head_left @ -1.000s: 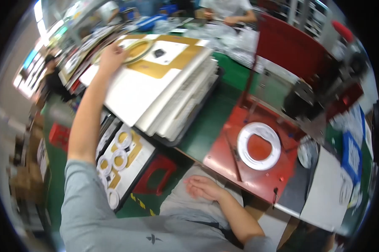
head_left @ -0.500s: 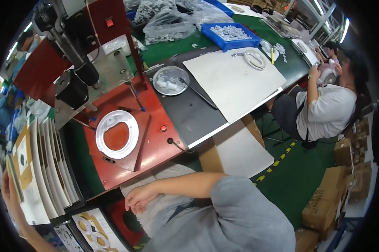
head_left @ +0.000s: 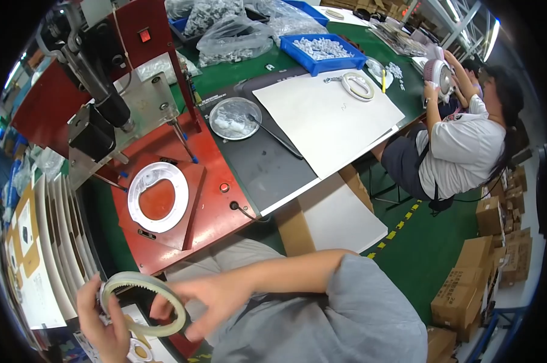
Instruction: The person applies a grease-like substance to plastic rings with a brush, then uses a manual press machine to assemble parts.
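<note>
My left hand (head_left: 104,327) is closed on a pale ring (head_left: 131,278) with small teeth along its inner side, held tilted above my lap. My right hand (head_left: 210,296), slightly blurred, is beside the ring with thumb and fingers apart. Its fingertips overlap the ring's opening; whether they touch the ring I cannot tell. In front of me, a white ring-shaped part (head_left: 179,187) lies on the red plate of a press (head_left: 216,209). The press's black head (head_left: 113,106) hangs above and behind that part.
On the bench are a round dish of white paste (head_left: 236,118), a black-handled tool (head_left: 279,139), a white sheet (head_left: 328,127) bearing another ring (head_left: 358,86), and a blue bin (head_left: 323,54) of small parts. Stacked boards (head_left: 58,242) stand left. A co-worker (head_left: 467,145) sits right, holding a round device.
My left hand has come from the stacked boards towards my lap, now with the pale ring in it. My right hand has opened and moved to the ring. The co-worker has raised a round device.
</note>
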A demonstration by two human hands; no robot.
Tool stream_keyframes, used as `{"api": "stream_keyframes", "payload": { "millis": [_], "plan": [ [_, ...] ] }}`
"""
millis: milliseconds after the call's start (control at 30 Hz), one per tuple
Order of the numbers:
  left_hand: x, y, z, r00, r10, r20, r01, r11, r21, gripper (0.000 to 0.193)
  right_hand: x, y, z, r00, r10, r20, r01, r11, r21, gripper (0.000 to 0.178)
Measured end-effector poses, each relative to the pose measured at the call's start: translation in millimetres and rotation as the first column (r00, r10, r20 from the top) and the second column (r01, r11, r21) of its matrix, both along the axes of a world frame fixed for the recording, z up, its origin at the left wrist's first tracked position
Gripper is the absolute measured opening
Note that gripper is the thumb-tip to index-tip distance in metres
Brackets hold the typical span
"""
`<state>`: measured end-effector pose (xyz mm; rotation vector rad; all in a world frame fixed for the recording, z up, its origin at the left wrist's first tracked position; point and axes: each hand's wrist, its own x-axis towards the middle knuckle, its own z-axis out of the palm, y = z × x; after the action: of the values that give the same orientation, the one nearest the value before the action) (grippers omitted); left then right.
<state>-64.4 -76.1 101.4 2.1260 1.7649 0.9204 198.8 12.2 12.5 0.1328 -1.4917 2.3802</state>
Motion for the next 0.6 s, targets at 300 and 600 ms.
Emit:
{"api": "stream_keyframes", "payload": {
  "millis": [300,600],
  "plan": [
    [78,16,-65,0.730,-0.036,0.683,0.173,0.976,-0.133,0.031,65,21,38,0.790,-0.569,0.231,0.585,0.811,-0.006,0.026],
    [101,32,-96,0.536,-0.084,0.840,0.337,0.933,-0.122,0.027,88,38,39,0.547,-0.832,0.089,0.732,0.528,0.431,0.017]
  ]
}}
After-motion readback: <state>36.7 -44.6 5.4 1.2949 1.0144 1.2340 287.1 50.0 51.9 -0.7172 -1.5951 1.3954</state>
